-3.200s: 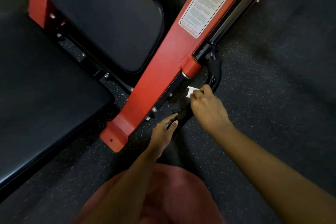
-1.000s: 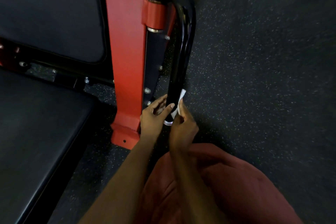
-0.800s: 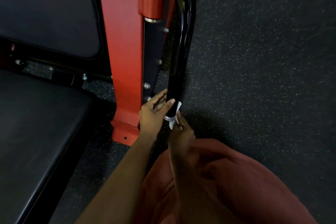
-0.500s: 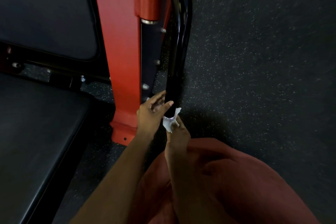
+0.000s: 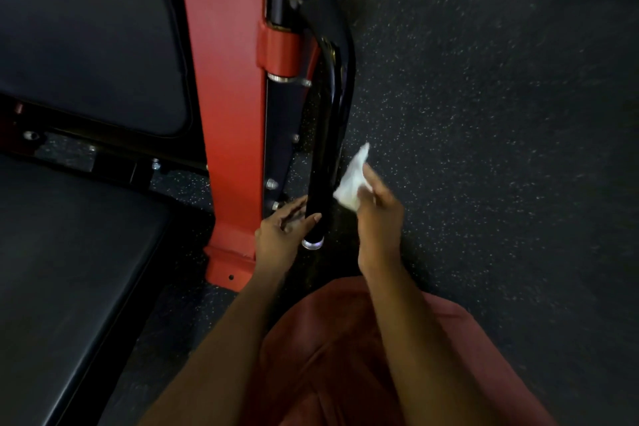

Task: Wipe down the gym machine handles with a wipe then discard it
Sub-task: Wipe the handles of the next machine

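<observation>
At the lower end of the handle [image 5: 326, 149], your left hand [image 5: 281, 235] curls round it while your right hand [image 5: 378, 221] pinches the wipe [image 5: 351, 181] just beside it. Wiping seems mid-course; the wipe is not yet discarded.

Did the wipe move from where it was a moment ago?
Yes. The wipe, in the right hand, has gone up the handle's right side, away from the silver cap at its end, where it was before.
</observation>
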{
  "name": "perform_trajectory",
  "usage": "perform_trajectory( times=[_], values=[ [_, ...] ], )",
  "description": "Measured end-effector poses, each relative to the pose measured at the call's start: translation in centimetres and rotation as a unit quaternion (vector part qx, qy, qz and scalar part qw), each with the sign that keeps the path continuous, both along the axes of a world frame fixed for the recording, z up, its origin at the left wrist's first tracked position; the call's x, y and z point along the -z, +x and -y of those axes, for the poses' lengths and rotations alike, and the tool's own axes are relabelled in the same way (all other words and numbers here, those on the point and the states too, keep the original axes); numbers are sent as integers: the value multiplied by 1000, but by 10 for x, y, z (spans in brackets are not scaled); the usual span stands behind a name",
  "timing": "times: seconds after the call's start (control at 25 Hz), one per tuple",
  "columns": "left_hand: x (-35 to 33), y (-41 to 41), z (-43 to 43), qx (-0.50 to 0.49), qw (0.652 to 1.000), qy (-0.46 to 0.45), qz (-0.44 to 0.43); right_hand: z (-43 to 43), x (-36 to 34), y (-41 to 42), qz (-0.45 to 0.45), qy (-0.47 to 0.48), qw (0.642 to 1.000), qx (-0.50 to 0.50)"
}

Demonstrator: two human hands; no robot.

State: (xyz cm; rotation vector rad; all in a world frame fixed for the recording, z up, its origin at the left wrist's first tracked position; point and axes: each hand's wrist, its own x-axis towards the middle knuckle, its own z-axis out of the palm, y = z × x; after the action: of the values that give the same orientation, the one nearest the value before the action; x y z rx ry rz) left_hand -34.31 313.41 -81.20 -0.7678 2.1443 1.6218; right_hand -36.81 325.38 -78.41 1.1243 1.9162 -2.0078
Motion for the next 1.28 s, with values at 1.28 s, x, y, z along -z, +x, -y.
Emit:
perform_trajectory(
  times=[1.28],
  values=[
    [2,10,-14,-58,998,-15,-25,22,58,44,20,29,976,-217]
  ],
)
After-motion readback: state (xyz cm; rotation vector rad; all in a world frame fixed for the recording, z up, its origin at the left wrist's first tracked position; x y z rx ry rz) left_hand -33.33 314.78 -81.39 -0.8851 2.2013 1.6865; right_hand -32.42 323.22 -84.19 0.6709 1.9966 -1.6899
